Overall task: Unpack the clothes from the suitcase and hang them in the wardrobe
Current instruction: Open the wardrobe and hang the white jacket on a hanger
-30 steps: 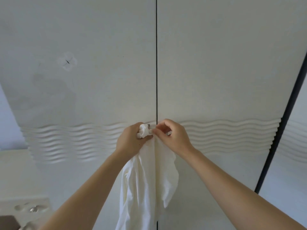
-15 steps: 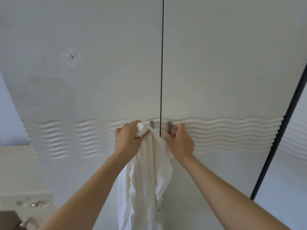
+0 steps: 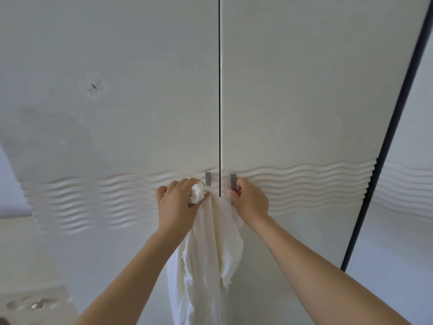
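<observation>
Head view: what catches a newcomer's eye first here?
Dead centre, the left hand grips the bunched top of a white garment hanging in front of the closed wardrobe doors. Beside it the right hand curls round the right door handle, next to the dark gap between the doors. Upper left, a cross-shaped scuff stands out.

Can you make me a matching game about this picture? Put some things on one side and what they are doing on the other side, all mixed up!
Things:
1. left hand
2. right hand
3. white garment
4. wardrobe doors

What they are doing:
A. closed, with a thin dark gap between them
B. hangs down in front of the doors
C. grips a bunched-up piece of cloth
D. grips the right door handle

Right pairs: 1-C, 2-D, 3-B, 4-A
</observation>
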{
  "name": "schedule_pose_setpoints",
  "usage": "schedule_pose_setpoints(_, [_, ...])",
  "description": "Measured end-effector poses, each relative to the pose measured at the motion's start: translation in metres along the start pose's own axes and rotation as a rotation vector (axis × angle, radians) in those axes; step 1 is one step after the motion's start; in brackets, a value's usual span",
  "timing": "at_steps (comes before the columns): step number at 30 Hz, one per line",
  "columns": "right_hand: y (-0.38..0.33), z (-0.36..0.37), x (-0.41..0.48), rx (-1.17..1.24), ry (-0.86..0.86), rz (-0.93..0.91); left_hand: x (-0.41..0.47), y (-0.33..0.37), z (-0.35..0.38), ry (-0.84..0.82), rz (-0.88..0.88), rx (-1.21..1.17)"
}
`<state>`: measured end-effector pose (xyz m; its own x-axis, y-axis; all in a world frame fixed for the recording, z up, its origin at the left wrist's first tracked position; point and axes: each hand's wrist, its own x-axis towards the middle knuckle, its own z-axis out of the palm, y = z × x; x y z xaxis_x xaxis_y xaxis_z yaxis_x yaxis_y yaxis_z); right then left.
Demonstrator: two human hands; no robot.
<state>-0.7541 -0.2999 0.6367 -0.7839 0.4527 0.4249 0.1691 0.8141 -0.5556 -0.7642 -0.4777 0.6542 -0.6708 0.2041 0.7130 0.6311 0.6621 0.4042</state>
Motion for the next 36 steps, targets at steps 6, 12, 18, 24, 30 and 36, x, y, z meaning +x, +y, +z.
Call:
schedule_pose_setpoints(6, [0.002, -0.008, -0.019, -0.003, 0.029, -0.010, -0.006, 0.000, -0.009, 0.000, -0.015, -0.057])
schedule_pose_setpoints(12, [0.001, -0.024, -0.050, -0.008, 0.076, -0.038, -0.011, 0.009, -0.020, -0.005, 0.013, -0.115])
schedule_pose_setpoints(18, [0.001, -0.047, -0.086, -0.039, 0.131, -0.031, -0.020, 0.033, -0.029, -0.026, 0.056, -0.155])
schedule_pose_setpoints(24, [0.016, -0.081, -0.126, -0.103, 0.125, -0.046, -0.041, 0.069, -0.040, -0.032, 0.120, -0.203])
schedule_pose_setpoints(30, [0.050, -0.130, -0.177, -0.094, 0.125, -0.066, -0.069, 0.123, -0.049, -0.054, 0.174, -0.234])
schedule_pose_setpoints(36, [0.094, -0.199, -0.226, -0.166, 0.127, -0.063, -0.111, 0.187, -0.053, -0.082, 0.176, -0.292])
